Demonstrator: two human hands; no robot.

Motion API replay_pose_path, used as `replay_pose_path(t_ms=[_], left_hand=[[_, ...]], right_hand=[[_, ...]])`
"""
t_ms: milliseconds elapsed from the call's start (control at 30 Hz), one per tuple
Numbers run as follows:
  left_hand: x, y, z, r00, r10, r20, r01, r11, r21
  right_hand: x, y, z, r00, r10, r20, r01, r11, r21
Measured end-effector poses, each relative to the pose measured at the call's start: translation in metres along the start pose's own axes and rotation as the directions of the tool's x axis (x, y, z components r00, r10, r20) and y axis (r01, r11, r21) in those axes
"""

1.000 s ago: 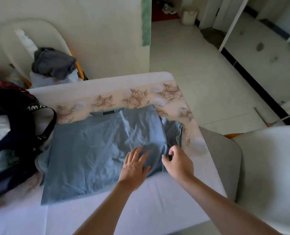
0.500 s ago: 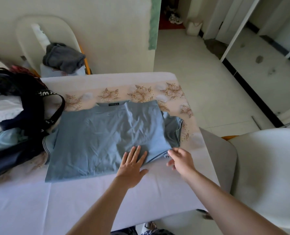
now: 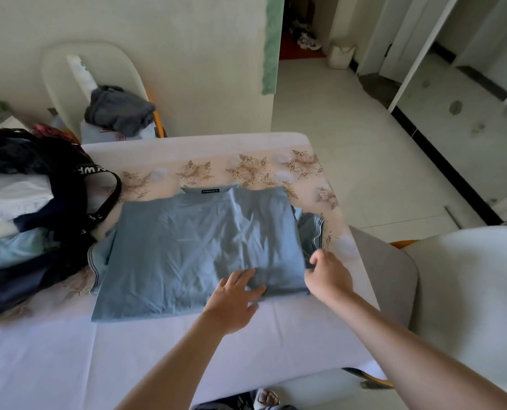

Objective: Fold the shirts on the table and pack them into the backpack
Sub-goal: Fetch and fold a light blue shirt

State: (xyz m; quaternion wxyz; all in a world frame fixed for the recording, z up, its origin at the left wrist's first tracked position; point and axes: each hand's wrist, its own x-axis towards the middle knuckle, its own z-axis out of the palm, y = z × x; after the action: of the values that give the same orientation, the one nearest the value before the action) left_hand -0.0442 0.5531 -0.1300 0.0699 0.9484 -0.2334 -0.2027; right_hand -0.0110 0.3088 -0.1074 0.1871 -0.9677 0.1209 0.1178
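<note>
- Several garments already sit in the open black fabric backpack (image 3: 36, 232) at my far left, on the white floral-edged tablecloth of the table (image 3: 157, 365); its printed black strap (image 3: 104, 202) loops out towards the shirt, and I judge a wide fold could snag it.
- Next along, the blue-grey cotton shirt (image 3: 193, 250) lies flat mid-table, collar away from me, its striped left sleeve cuff poking out just beside the backpack; left loose, that sleeve would spoil the fold.
- My left hand (image 3: 234, 300) rests open, palm down, on the shirt's near edge. If it lifts early, I expect the layers to slide.
- My right hand (image 3: 327, 276) is curled at the shirt's right edge, apparently pinching cloth, though I cannot tell how firmly. That sleeve lies near the table's edge and could drop off.
</note>
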Motion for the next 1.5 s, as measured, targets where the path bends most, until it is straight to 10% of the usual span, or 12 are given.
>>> replay_pose_path(t_ms=[67,167,400,600,733,933,1100,1200,1367,1500], left_hand=[[0.005,-0.002,-0.007,1.000,-0.008,-0.026,0.005,0.996,-0.085],[0.024,-0.004,-0.018,0.996,-0.003,-0.094,-0.013,0.986,-0.167],[0.087,-0.008,-0.041,0.973,0.049,-0.226,-0.095,0.975,-0.200],[0.141,-0.005,-0.064,0.980,0.064,-0.188,-0.097,0.980,-0.175],[0.174,-0.002,-0.071,0.988,0.046,-0.145,-0.060,0.994,-0.091],[0.214,0.003,-0.062,0.985,0.090,0.145,-0.109,0.986,0.130],[0.232,0.034,-0.085,0.960,0.246,-0.137,-0.237,0.969,0.076],[0.254,0.063,-0.094,0.932,0.359,-0.059,-0.363,0.928,-0.089],[0.273,0.076,-0.107,0.940,0.340,-0.037,-0.342,0.933,-0.113],[0.253,0.049,-0.134,0.959,0.265,-0.102,-0.283,0.928,-0.244]], right_hand=[[0.006,-0.004,0.006,0.918,-0.322,-0.230,0.304,0.946,-0.108],[0.022,-0.001,0.018,0.792,-0.603,-0.092,0.566,0.783,-0.257],[0.083,-0.001,-0.002,0.902,-0.295,-0.317,0.304,0.952,-0.019],[0.149,0.000,-0.014,0.986,-0.163,-0.030,0.140,0.915,-0.379],[0.161,0.017,-0.009,0.984,-0.113,-0.137,0.097,0.988,-0.118],[0.149,0.054,-0.018,0.981,0.074,-0.179,-0.104,0.981,-0.165],[0.127,0.059,-0.008,0.972,0.170,-0.160,-0.170,0.985,0.012],[0.127,0.053,-0.013,0.952,0.127,-0.277,-0.063,0.971,0.229],[0.126,0.034,-0.022,0.945,0.311,-0.107,-0.138,0.669,0.730],[0.108,0.041,-0.022,0.967,0.220,0.127,-0.254,0.846,0.468]])
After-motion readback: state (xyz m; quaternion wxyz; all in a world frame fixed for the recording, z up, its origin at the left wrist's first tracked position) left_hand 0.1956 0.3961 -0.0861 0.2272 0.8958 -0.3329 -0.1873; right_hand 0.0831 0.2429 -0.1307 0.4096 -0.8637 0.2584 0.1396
